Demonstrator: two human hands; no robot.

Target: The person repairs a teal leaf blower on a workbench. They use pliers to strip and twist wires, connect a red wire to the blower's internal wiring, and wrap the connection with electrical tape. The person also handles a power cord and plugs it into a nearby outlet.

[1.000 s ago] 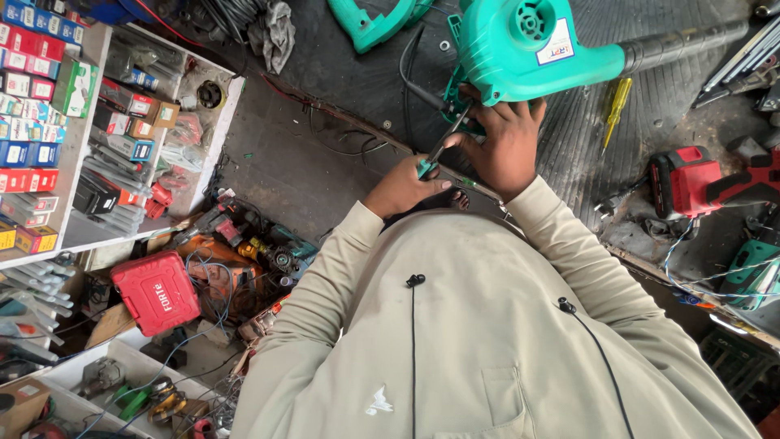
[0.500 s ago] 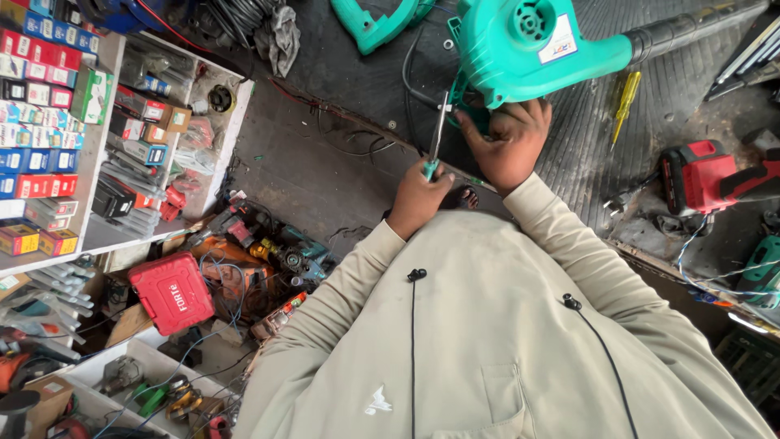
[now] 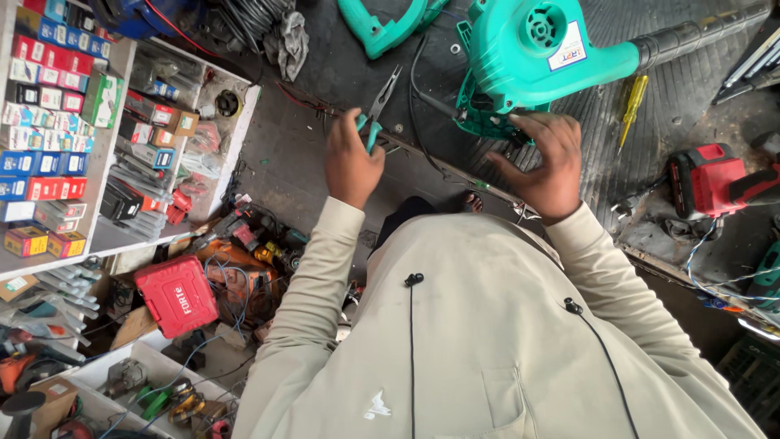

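Fingers of the left hand [image 3: 351, 159] are being clenched around teal-handled needle-nose pliers [image 3: 376, 108], now lifted clear of the blower, so the working point is being freed. Right hand [image 3: 543, 165] fingers are being spread, loosely gripping the teal moulded-plastic blower [image 3: 532, 57] just ahead on ribbed matting.

Pliers [image 3: 376, 110]: handles buried in the left hand [image 3: 351, 158]; only the jaws and a little teal grip show.
Teal blower [image 3: 536, 57]: top of housing cut off by the upper edge; its underside is hidden behind the right hand [image 3: 546, 162], whose fingertips cannot be made out.
Second teal tool [image 3: 382, 24]: cut off at the top edge.
Red power tool [image 3: 715, 179]: runs off the right edge.
Small boxes on the shelf [image 3: 49, 97]: too small to identify.
Desk [image 3: 341, 73]: near edge hidden by the person's torso.
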